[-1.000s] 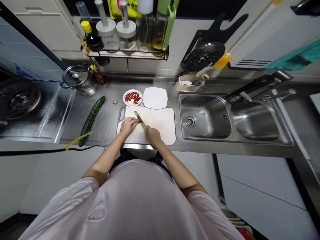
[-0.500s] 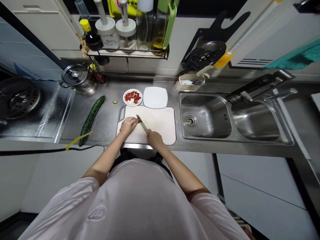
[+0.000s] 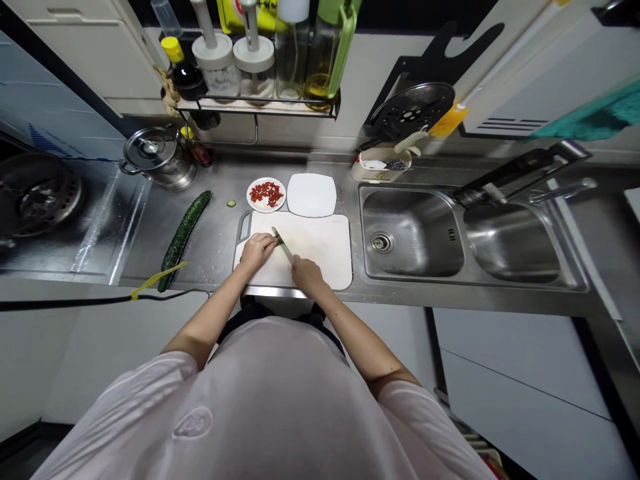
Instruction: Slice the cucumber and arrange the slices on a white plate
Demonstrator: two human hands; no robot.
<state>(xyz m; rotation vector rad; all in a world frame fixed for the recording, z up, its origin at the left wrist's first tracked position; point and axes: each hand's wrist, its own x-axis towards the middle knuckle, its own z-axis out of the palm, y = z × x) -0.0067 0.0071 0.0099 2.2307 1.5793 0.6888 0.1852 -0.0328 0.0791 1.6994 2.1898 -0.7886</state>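
Note:
My left hand (image 3: 257, 251) is closed over a cucumber (image 3: 279, 241) on the white cutting board (image 3: 327, 247). Only a dark green bit shows at its fingertips; the hand covers the rest. In my right hand (image 3: 307, 275) is the handle of a kitchen knife (image 3: 285, 249). Its blade slants up and left, against the cucumber's end beside my left fingertips. Behind the board stand a small plate of chopped red pieces (image 3: 267, 194) and a bare white square plate (image 3: 311, 195).
Left of the board lie a long whole cucumber (image 3: 185, 240) and a small green cut end (image 3: 231, 203). A lidded steel pot (image 3: 159, 158) stands farther back. On the right is a double sink (image 3: 413, 233). A bottle rack (image 3: 260, 107) overhangs the counter.
The knife and my right hand have shifted very slightly left. My left hand keeps its place on the cucumber.

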